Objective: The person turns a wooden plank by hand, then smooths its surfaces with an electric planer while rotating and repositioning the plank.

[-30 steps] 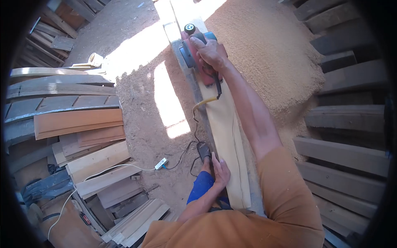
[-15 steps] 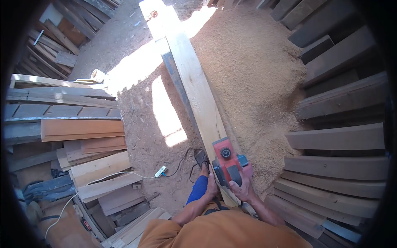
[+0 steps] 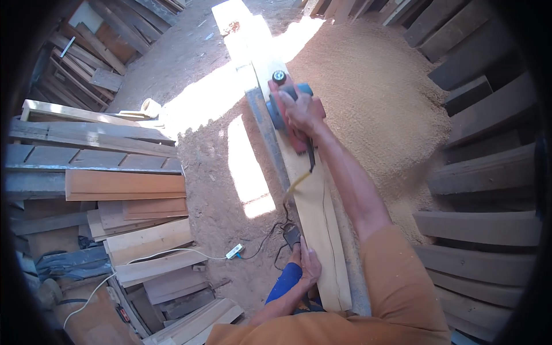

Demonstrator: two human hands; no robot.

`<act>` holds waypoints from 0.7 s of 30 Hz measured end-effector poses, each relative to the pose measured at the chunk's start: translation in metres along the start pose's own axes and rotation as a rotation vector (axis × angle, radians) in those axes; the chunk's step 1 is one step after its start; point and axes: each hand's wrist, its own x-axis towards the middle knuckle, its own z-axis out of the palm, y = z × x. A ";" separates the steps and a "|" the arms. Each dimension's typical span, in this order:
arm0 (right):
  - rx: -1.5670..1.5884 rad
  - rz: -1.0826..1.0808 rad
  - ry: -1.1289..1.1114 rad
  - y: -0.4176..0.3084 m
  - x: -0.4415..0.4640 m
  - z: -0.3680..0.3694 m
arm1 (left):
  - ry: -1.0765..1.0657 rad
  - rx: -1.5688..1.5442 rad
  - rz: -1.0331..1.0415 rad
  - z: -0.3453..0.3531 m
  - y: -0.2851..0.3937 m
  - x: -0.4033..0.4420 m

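A long pale board (image 3: 322, 230) runs away from me, with a dark crack along its near part. My right hand (image 3: 302, 112) is closed round the handle of a red electric planer (image 3: 299, 140), which sits on the board well ahead of me at arm's length. My left hand (image 3: 311, 267) lies against the board's left edge near my body, its fingers stretched forward. From the planer's rear a power cord (image 3: 311, 158) trails down over the board's left side. The planer's underside is hidden.
Sawdust (image 3: 374, 109) is heaped on the right of the board. Stacked planks (image 3: 477, 230) line the right side, and more boards (image 3: 126, 185) lie at left. A white extension socket (image 3: 234, 251) rests on the ground beside its cable. A foot stands by the board's left edge.
My right hand has pushed the planer forward along the board, from close to my body to far ahead. My left hand stays by the board's left edge. The view has shifted slightly.
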 end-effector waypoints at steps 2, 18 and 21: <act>-0.007 0.043 -0.078 -0.019 0.055 0.000 | 0.031 0.075 0.007 0.008 0.012 -0.002; 0.230 0.204 -0.127 0.019 -0.191 -0.019 | 0.122 -0.298 -0.007 0.022 -0.032 0.011; 0.078 0.140 -0.162 0.045 -0.333 -0.043 | 0.111 -0.924 -0.157 0.009 -0.053 0.012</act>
